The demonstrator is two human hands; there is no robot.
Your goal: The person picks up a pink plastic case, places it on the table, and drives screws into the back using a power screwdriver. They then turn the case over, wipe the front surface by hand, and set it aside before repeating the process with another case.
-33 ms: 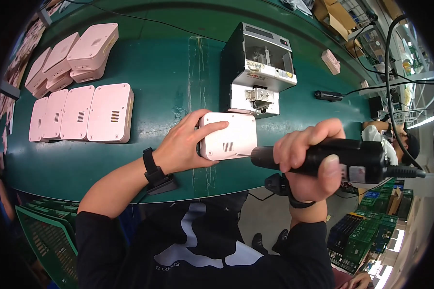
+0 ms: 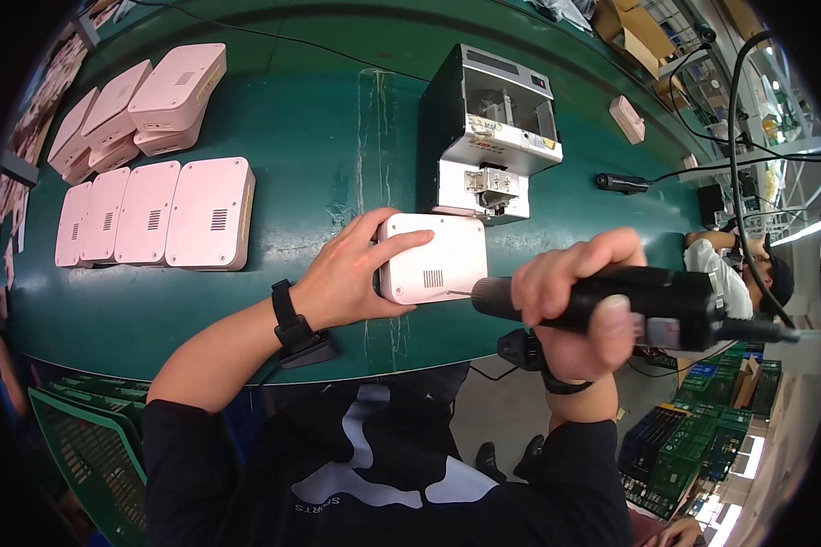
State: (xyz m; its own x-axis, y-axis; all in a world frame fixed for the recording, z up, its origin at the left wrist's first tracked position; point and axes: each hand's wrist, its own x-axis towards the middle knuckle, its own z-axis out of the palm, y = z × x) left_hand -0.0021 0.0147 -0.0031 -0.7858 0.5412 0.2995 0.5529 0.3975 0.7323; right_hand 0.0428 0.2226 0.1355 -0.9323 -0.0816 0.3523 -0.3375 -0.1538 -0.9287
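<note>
A pinkish-white plastic box (image 2: 452,251) with rounded corners, vent slots and corner screw holes lies flat on the green table. My left hand (image 2: 360,269) grips it from the left, the index finger stretched over its top and the thumb at its near edge. In my right hand (image 2: 579,301) is a black corded electric screwdriver (image 2: 657,301), held almost level with the fingers wrapped round its body. Its thin bit points left and reaches the box's top near the front edge, beside the vent. Whether the bit sits in a screw hole cannot be made out.
Just behind the box stands a black and silver screw feeder (image 2: 497,137). Several similar boxes (image 2: 208,214) are lined up and stacked at the left. A second black screwdriver (image 2: 622,182) and a small pale device (image 2: 627,118) lie at the right. Green crates (image 2: 91,456) stand below the table.
My right hand and the electric screwdriver have shifted very slightly to the left, and the tool's rear end sits a little differently. My left hand and the box stay in place.
</note>
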